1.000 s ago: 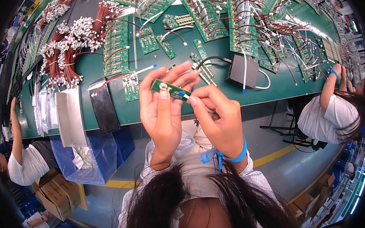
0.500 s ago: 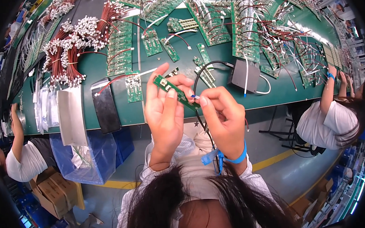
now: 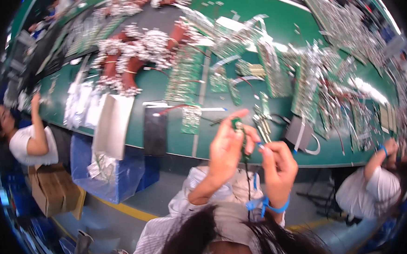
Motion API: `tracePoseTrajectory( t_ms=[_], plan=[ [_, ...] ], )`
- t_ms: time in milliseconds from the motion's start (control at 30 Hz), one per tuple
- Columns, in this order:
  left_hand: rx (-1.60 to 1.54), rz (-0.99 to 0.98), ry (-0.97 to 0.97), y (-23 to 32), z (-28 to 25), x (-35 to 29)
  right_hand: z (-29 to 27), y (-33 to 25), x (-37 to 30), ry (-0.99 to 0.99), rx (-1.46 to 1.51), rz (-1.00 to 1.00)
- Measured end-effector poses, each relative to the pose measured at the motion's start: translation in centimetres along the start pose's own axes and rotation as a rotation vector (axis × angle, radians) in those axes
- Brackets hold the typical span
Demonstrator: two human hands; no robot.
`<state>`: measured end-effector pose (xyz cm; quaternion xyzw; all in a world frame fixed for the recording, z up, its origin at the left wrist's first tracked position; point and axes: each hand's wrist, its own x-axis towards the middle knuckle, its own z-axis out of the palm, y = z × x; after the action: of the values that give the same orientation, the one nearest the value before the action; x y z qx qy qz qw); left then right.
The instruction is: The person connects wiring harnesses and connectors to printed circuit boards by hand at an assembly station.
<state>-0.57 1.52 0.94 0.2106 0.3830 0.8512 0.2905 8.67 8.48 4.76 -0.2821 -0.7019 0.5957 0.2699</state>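
"Where does the tabletop [image 3: 179, 145] end, left to right?"

"Its near edge crosses below the grey-white channel [image 3: 114, 128], which overhangs it, then the black slab [image 3: 154, 130], then past the hands to the grey box [image 3: 299, 133] on the right."

"Any open room?"

"A bare green patch lies between the slab and the left hand [image 3: 226, 149], in front of a flat circuit panel [image 3: 191, 120]. Right of the hands it is tighter: the box and its white cable loop [image 3: 314, 144] sit near the right hand [image 3: 280, 166]."

"And the green board [image 3: 242, 131]?"

"Raised in the left hand, around the near edge. Its long axis runs away from the person, the far end leaning slightly left. Blur hides its parts."

"How do the fingers stand?"

"On the left, the thumb lies on the board and the others are loosely spread behind it, so it is held. On the right, thumb and forefinger are pinched on a small blue-tipped piece [image 3: 259, 145], just right of the board; the rest are curled."

"Does that piece touch the board?"

"I can't tell."
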Motion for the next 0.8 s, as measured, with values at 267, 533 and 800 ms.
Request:
tracePoseTrajectory(
  t_ms=[267,533,800],
  plan=[
    [-0.096,-0.005,0.049,-0.3,1.1,0.0,-0.3,0.4,-0.5,0.014,-0.039,-0.031],
    [-0.419,0.203,0.161,2.3,3.2,1.6,1.8,-3.0,0.2,0.088,-0.419,-0.43],
    [-0.388,0.219,0.077,2.4,4.2,0.4,2.5,-4.6,-0.5,0.25,-0.47,-0.516]
  ],
)
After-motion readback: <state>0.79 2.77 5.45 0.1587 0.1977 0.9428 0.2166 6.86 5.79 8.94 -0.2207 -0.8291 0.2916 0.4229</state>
